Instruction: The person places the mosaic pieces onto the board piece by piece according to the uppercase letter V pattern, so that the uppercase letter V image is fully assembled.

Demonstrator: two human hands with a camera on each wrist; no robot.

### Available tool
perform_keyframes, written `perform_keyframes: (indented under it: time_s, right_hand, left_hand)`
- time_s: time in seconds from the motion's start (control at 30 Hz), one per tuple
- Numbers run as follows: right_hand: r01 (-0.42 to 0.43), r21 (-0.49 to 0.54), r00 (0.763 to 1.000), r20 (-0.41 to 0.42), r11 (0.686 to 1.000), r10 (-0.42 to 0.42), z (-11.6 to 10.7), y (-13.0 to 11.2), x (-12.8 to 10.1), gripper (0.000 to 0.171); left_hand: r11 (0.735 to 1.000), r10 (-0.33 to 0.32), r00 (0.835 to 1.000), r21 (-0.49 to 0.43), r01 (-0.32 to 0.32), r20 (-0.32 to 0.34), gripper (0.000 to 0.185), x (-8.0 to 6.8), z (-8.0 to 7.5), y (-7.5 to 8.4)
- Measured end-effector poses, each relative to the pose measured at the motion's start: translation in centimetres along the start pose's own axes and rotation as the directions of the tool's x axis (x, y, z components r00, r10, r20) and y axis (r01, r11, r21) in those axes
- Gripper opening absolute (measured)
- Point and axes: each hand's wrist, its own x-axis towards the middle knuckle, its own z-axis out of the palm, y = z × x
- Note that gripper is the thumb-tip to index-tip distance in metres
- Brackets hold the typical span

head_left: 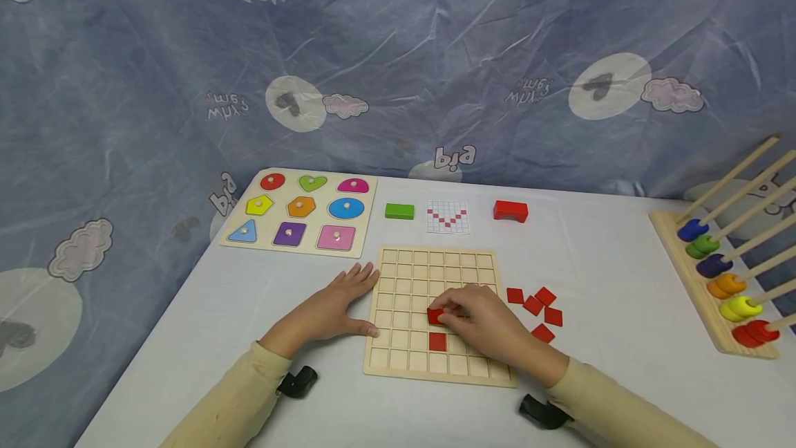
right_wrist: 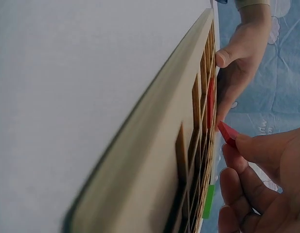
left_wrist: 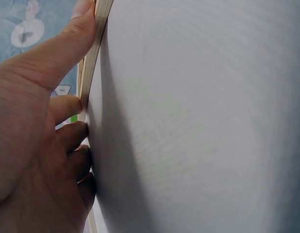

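Grid board (head_left: pixel 435 365) holds one red tile (head_left: pixel 437 341); right hand (head_left: pixel 481 320) seemingly pinches another (head_left: pixel 434 316).

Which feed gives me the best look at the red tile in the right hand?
The head view: the red tile shows pinched by the right hand over the grid board. The right wrist view shows only the tile's edge at the fingertips. The left wrist view shows none of it.

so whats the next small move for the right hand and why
Probably lower the red tile flat into the cell beneath it. The right hand pinches it tilted just over the grid board, one row above a seated red tile, while the left hand steadies the board's edge.
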Motion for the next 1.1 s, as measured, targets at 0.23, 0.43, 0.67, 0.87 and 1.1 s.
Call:
perform_keyframes:
  time_s: [0.23, 0.43, 0.67, 0.87, 1.1]
  right_hand:
    - [0.011, -0.012, 1.0, 0.025, 1.0, -0.01, 0.9, -0.5, 0.5, 0.016]
    - [0.01, -0.027, 1.0, 0.019, 1.0, -0.01, 1.4, -0.9, 0.7, 0.014]
    - [0.003, -0.073, 1.0, 0.017, 0.997, -0.001, 1.8, -1.0, 1.1, 0.015]
    - [0.03, -0.079, 1.0, 0.012, 0.996, -0.029, 2.2, -1.1, 1.4, 0.016]
    - [0.01, -0.091, 0.999, 0.037, 0.996, -0.007, 2.4, -1.3, 1.5, 0.017]
  left_hand:
    - [1.0, -0.01, 1.0, 0.003, 0.01, 0.004, 0.108, 0.1, 0.0, 0.0]
    - [1.0, -0.011, 1.0, -0.002, 0.011, 0.006, 0.108, 0.0, 0.0, 0.1]
    - [1.0, -0.01, 1.0, -0.009, 0.01, 0.0, 0.106, 0.0, -0.1, 0.2]
    - [1.0, -0.002, 1.0, -0.021, 0.002, -0.006, 0.104, -0.1, -0.2, 0.4]
    - [1.0, 0.0, 1.0, -0.023, 0.0, -0.001, 0.105, 0.0, -0.3, 0.4]
